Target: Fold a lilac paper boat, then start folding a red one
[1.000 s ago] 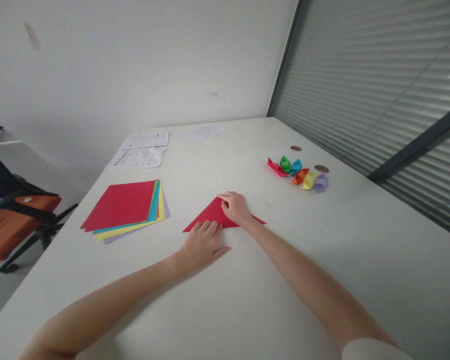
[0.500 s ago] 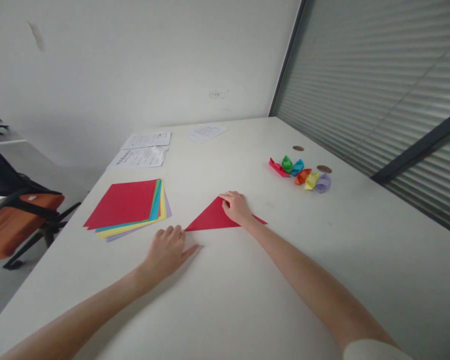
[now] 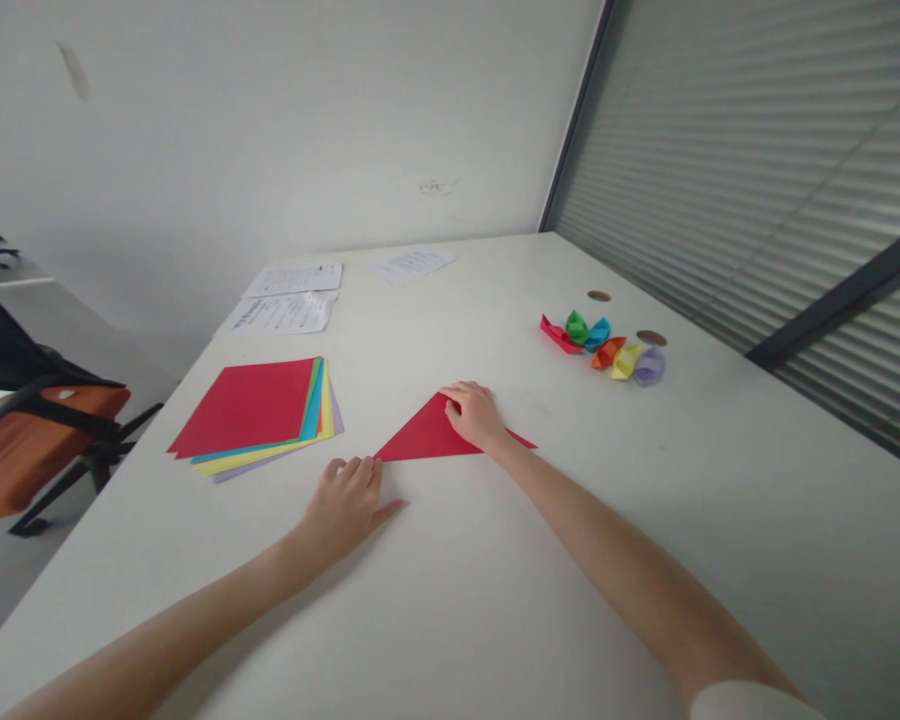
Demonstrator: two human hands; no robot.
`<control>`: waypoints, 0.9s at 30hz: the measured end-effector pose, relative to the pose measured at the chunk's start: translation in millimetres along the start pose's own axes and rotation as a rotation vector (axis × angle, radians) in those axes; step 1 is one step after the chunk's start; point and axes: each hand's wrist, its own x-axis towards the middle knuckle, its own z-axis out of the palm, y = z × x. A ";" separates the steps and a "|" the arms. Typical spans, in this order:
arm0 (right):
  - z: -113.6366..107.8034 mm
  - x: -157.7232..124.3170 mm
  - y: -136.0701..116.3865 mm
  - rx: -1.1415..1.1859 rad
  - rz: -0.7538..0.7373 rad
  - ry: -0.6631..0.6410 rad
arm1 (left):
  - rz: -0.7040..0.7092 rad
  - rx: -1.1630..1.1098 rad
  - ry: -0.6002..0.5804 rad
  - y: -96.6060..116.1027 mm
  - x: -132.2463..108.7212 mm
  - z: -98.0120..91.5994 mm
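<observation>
A red sheet of origami paper [image 3: 420,434], folded into a triangle, lies flat on the white table with its long edge towards me. Its left corner meets the fingertips of my left hand [image 3: 345,505], whose thumb stretches out to the side, away from the paper. Over the triangle's upper part rests my right hand [image 3: 474,414], fingers bent and pressing the paper near its top point. That hand and wrist hide part of the triangle's right side.
To the left lies a fanned stack of coloured paper [image 3: 247,405], red on top. Several small folded paper boats [image 3: 607,352] sit at the right, near round table holes [image 3: 651,338]. Printed sheets [image 3: 281,312] lie at the back. An orange chair [image 3: 45,430] stands beyond the left edge.
My left hand has slid slightly right along the triangle's left corner. My right hand stays on the paper's upper part. The view has shifted very slightly.
</observation>
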 end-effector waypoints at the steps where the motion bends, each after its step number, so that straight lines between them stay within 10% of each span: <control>1: 0.0 0.0 -0.2 0.000 0.004 -0.001 | -0.017 0.013 -0.029 1.5 2.6 -3.2; 13: 2.7 1.8 4.7 -0.033 0.014 0.005 | 0.217 -0.236 0.023 54.9 71.4 2.6; 27: -15.3 6.7 8.4 0.090 0.062 0.136 | 0.092 -0.363 0.057 68.2 69.6 19.6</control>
